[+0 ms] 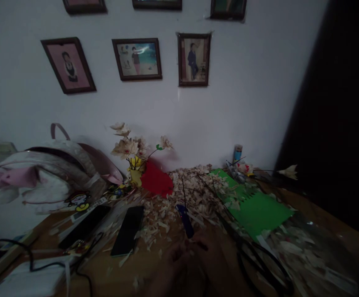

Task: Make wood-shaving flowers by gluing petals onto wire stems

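My left hand (175, 256) and my right hand (204, 249) meet low in the middle, above the front of the wooden table. Their fingers are bent and pinched together. The picture is too dark to show what small thing, if any, is between them. Just beyond the fingertips lies a slim dark-blue object (185, 222), its kind unclear. Large black-handled scissors (261, 264) lie to the right of my right hand. Pale shavings or petal-like scraps (194, 185) are heaped beyond the hands, with thin dark stems (184, 192) among them.
Paper-like flowers (126, 146) stand in a yellow holder beside red paper (157, 181). Green paper (260, 214) lies right. At left are a phone (128, 231), a black device (85, 227), cables and a pale bag (52, 173). A small blue container (237, 153) stands by the wall.
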`<state>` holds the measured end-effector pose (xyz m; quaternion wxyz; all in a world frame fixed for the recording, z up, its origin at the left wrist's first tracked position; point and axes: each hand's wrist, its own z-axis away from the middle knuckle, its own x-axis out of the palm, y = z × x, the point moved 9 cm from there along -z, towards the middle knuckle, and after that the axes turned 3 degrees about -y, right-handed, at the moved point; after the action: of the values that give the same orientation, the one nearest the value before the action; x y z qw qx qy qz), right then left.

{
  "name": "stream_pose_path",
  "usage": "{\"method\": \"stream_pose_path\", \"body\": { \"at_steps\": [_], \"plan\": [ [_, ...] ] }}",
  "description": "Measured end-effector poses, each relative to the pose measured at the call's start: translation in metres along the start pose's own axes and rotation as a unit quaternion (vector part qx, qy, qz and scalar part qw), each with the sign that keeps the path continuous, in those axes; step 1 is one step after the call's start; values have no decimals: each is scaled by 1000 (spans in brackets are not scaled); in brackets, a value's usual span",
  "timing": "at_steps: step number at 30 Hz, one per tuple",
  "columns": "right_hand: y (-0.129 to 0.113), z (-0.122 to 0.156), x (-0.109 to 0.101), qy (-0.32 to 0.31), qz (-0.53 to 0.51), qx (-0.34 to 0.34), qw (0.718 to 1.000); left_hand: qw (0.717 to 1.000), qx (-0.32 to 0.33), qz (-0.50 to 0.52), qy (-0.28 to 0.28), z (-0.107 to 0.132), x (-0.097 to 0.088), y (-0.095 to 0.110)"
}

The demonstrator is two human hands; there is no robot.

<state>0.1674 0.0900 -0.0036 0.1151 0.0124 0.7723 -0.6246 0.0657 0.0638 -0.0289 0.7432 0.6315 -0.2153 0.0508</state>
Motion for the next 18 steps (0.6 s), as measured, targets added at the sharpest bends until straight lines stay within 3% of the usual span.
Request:
{"method": "stream_pose_path", "body": {
  "at_steps": [11,18],
  "plan": [
    [-29,4,-3,-27,140,-75,987,1000,-11,17,-9,3,2,1],
    [-29,2,-2,-39,140,-55,988,996,0,85,17,5,0,6]
  ]
}}
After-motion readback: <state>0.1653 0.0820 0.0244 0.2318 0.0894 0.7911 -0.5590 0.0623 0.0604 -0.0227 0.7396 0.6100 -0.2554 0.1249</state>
